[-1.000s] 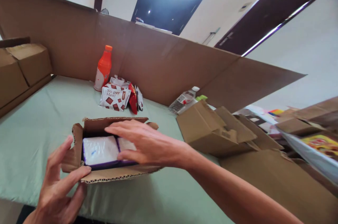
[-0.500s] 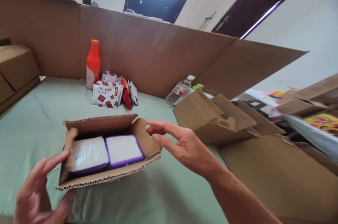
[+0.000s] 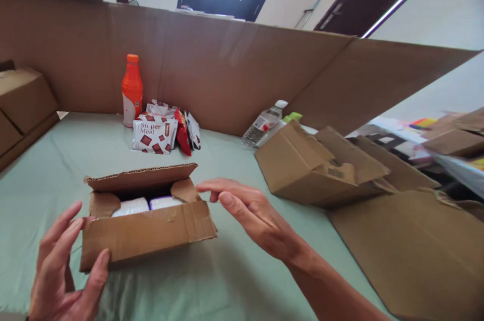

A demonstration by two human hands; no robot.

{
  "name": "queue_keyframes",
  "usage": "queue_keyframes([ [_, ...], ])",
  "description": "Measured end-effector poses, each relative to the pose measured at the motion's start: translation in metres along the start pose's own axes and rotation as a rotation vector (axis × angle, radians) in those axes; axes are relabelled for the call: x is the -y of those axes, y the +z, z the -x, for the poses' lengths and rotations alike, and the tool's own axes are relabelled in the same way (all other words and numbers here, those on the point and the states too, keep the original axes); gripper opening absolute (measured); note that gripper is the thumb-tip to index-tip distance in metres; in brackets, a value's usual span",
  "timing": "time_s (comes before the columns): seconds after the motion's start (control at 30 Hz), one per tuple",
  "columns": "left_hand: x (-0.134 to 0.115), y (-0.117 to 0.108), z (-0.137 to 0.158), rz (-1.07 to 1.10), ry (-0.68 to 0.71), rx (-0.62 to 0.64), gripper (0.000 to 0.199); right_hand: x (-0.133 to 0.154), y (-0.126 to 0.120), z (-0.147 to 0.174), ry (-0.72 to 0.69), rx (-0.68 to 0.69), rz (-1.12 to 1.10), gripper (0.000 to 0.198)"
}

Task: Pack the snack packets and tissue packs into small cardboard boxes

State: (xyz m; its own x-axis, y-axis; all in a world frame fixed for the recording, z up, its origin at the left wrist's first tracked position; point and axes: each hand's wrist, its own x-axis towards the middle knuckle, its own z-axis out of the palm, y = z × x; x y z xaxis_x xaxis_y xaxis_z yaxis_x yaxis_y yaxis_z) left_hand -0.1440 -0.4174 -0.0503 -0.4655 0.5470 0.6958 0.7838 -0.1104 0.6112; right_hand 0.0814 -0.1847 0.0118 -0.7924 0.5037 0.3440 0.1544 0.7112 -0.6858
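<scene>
A small cardboard box (image 3: 147, 233) sits in front of me, its far flap raised and its near flap folded partly over the opening. Inside, two white packs show their tops: a plastic-wrapped one (image 3: 130, 206) at left and a purple-edged one (image 3: 164, 202) at right. Both end flaps lean inward. My left hand (image 3: 64, 265) grips the box's left end, thumb on the near cardboard and fingers at the left corner. With fingers stretched out, my right hand (image 3: 245, 210) has its fingertips at the box's right end, thumb apart; it holds nothing.
An orange bottle (image 3: 132, 91) stands behind several snack packets (image 3: 155, 134). A clear bottle (image 3: 264, 123) leans behind an open cardboard box (image 3: 298, 165) on the right. A cardboard wall (image 3: 212, 69) runs along the back of the green-covered table (image 3: 227, 280). Another box (image 3: 22, 104) stands far left.
The near flap has folded up and inward over the packs, and the end flaps have tipped in. My right hand has shifted slightly left. My left thumb now presses the near cardboard.
</scene>
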Motion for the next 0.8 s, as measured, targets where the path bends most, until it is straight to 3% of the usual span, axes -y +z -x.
queue_keyframes([
  [0.07, -0.002, 0.001, -0.001, -0.089, 0.057, -0.002, 0.059, 0.001, 0.000, -0.008, -0.088, -0.116, 0.038, 0.042],
  [0.13, -0.002, 0.000, -0.002, -0.160, 0.072, 0.042, 0.050, 0.001, 0.003, -0.019, -0.188, -0.149, 0.101, 0.052],
  [0.2, -0.002, -0.001, -0.003, -0.225, 0.064, 0.087, 0.049, -0.001, 0.008, -0.028, -0.253, -0.099, 0.156, 0.062],
  [0.27, -0.001, -0.002, -0.005, -0.281, 0.058, 0.107, 0.053, -0.008, 0.013, -0.029, -0.277, 0.022, 0.161, 0.057],
  [0.4, 0.004, -0.002, -0.011, -0.250, 0.073, 0.170, 0.059, -0.023, 0.022, -0.007, -0.264, 0.266, 0.132, 0.054],
  [0.5, 0.013, -0.004, -0.020, -0.176, 0.161, 0.326, 0.051, -0.030, 0.028, 0.012, -0.253, 0.298, 0.180, 0.068],
  [0.63, 0.025, -0.015, -0.038, -0.198, 0.223, 0.490, 0.040, -0.036, 0.036, 0.021, -0.289, 0.247, 0.196, 0.063],
  [0.73, 0.031, -0.023, -0.050, -0.151, 0.259, 0.674, 0.063, -0.040, 0.039, 0.021, -0.309, 0.184, 0.153, 0.063],
  [0.8, 0.033, -0.026, -0.054, -0.101, 0.298, 0.722, 0.073, -0.042, 0.041, 0.019, -0.309, 0.182, 0.140, 0.058],
])
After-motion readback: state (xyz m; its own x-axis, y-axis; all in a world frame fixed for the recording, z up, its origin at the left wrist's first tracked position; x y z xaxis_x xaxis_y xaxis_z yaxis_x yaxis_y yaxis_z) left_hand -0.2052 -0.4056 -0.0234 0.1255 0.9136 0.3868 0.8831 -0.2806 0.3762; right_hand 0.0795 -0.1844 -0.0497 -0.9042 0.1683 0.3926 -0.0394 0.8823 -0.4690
